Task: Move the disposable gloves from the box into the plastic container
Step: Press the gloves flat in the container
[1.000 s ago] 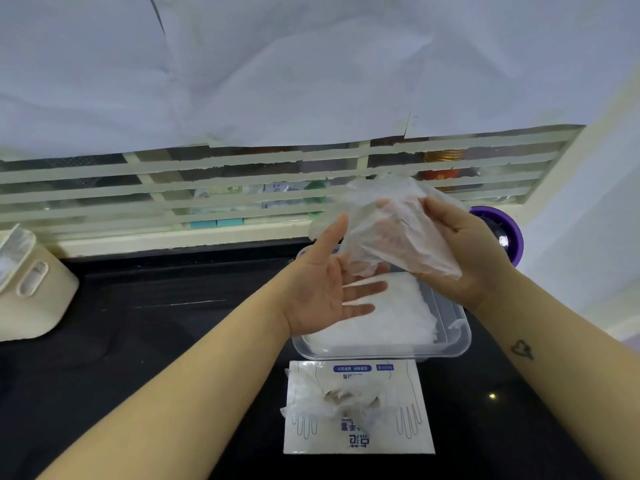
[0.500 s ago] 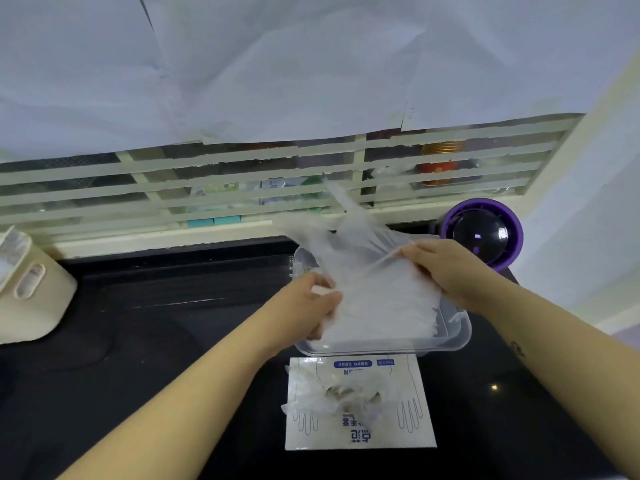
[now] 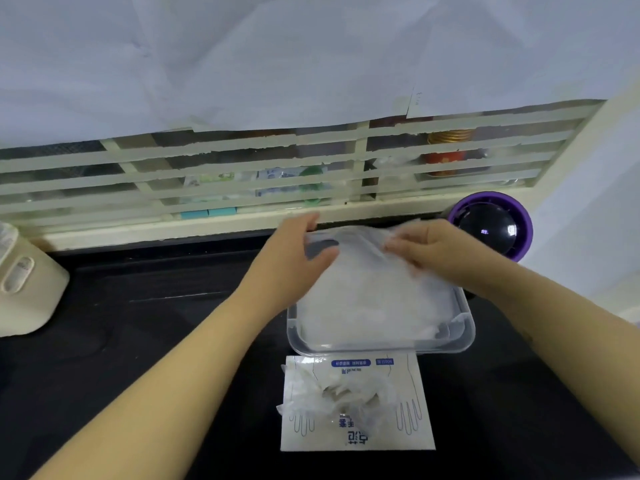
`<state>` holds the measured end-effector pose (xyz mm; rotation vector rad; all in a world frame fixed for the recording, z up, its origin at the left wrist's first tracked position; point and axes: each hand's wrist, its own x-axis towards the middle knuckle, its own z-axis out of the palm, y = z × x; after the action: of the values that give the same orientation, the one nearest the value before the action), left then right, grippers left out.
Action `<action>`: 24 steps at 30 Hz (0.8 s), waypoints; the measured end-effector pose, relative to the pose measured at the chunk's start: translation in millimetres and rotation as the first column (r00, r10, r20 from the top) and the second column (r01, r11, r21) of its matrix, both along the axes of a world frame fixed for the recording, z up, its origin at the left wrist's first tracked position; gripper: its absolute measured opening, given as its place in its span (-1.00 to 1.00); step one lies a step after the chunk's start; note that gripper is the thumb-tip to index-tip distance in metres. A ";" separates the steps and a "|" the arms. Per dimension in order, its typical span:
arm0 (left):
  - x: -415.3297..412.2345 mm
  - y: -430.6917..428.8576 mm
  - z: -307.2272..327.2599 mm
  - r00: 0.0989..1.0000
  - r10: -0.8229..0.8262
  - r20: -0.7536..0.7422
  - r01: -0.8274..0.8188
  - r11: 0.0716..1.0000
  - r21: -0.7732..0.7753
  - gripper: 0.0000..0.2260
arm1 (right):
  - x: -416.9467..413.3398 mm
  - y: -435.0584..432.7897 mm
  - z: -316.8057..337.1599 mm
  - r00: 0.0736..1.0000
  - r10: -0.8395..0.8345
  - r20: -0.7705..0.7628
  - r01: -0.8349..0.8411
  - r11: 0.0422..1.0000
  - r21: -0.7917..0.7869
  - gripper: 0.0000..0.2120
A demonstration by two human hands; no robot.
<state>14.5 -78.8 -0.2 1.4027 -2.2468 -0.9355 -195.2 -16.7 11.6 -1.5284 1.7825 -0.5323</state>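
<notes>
While both hands lay a batch of gloves (image 3: 374, 299) into the container (image 3: 381, 348), the step in hand looks like the placing itself: the gloves fill the container as a pale stack, its far edge not yet settled below the rim. The left hand (image 3: 294, 261) rests on the far left corner, fingers fairly straight, thumb apart, gripping nothing I can make out. The right hand (image 3: 429, 251) has its fingers curled, pinching the film at the far right corner. Next, I judge, comes letting go, patting that edge down, then reaching for the box (image 3: 356, 431), which lies flat just in front of the container with crumpled gloves spilling from its opening. Thin film clings, so a slow release would help. All this sits on a glossy black counter (image 3: 138, 323). A cream bin (image 3: 27, 289) stands far left and a purple-rimmed bowl (image 3: 491, 226) is just behind the container. Taped slats (image 3: 242, 174) cross a window under white paper (image 3: 311, 57)
</notes>
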 end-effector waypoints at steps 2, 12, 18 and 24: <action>-4.7 -11.0 -0.7 0.978 0.115 -0.172 -0.085 0.981 0.172 -0.42 | 0.2 1.7 26.6 0.922 -0.080 0.380 0.078 0.997 0.022 -0.80; -2.4 -8.8 -9.1 0.583 0.537 -0.610 0.400 0.464 0.791 -0.16 | -6.8 3.0 59.3 0.262 -0.251 0.932 0.205 0.958 0.200 -0.85; -4.8 7.9 -19.1 0.350 0.601 -0.719 0.622 0.425 0.658 -0.33 | -13.6 13.2 43.5 0.257 -0.330 0.908 0.273 0.926 0.260 -0.78; 4.9 11.3 -14.9 0.469 0.553 -0.689 0.248 0.666 0.703 -0.67 | -19.9 27.7 25.4 0.446 -0.457 0.770 0.362 0.878 0.312 -0.59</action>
<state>19.4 -67.5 -15.1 0.9087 -0.8662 -2.0452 -215.1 11.0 37.0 -0.5117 1.3220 -1.1641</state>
